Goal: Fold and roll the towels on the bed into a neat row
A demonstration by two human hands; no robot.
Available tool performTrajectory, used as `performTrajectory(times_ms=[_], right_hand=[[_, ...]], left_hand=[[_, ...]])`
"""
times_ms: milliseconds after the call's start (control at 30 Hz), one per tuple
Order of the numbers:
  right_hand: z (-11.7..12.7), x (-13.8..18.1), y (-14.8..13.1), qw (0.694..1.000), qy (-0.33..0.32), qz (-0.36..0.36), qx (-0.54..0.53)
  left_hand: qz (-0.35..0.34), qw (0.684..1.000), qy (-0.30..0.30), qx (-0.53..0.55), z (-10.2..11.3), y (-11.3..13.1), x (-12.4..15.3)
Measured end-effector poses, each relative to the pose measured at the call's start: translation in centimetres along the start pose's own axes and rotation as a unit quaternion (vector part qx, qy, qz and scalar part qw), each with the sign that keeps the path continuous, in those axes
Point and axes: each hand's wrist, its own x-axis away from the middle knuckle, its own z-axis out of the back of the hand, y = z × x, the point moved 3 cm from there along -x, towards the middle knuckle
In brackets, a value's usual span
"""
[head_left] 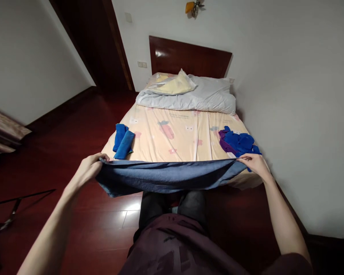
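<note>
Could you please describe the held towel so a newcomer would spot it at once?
Find the bed. At its near end, a greyish-blue towel hangs between left hand and right hand. Unlike the brighter blue rolls and blue-purple heap, it is stretched wide.

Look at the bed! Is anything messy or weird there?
A bit: the blue and purple heap on the right side of the bed is crumpled, while the two blue rolls on the left look neat. Nothing looks spilled.
</note>
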Motion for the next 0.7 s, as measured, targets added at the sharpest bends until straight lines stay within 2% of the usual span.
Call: performTrajectory(times_ms=[67, 167, 333, 567, 700], right_hand=[[0.4, -1.5, -0.5, 0.999, 0.040, 0.015, 0.002], [1.0, -2.8, -1.2, 0.997, 0.058, 0.044, -0.001], [2.6, -0.9, -1.0, 0.998, 0.060, 0.036, 0.000], [2.2, 6.3, 1.2, 0.999, 0.033, 0.014, 0.006], [2.9, 9.1, 1.7, 0.998, -0.026, -0.026, 0.044]], left_hand=[[0.005, 0.999, 0.050, 0.016, -0.4, 0.8, -1.1], [-0.017, 0.992, 0.116, 0.053, -0.6, 1.4, -2.3], [-0.027, 0.989, 0.136, 0.047, -0.2, 0.1, -1.2], [-0.007, 0.998, 0.062, -0.010, -0.4, -2.2, 5.1], [0.064, 0.993, -0.031, 0.089, -0.6, -2.7, 8.0]])
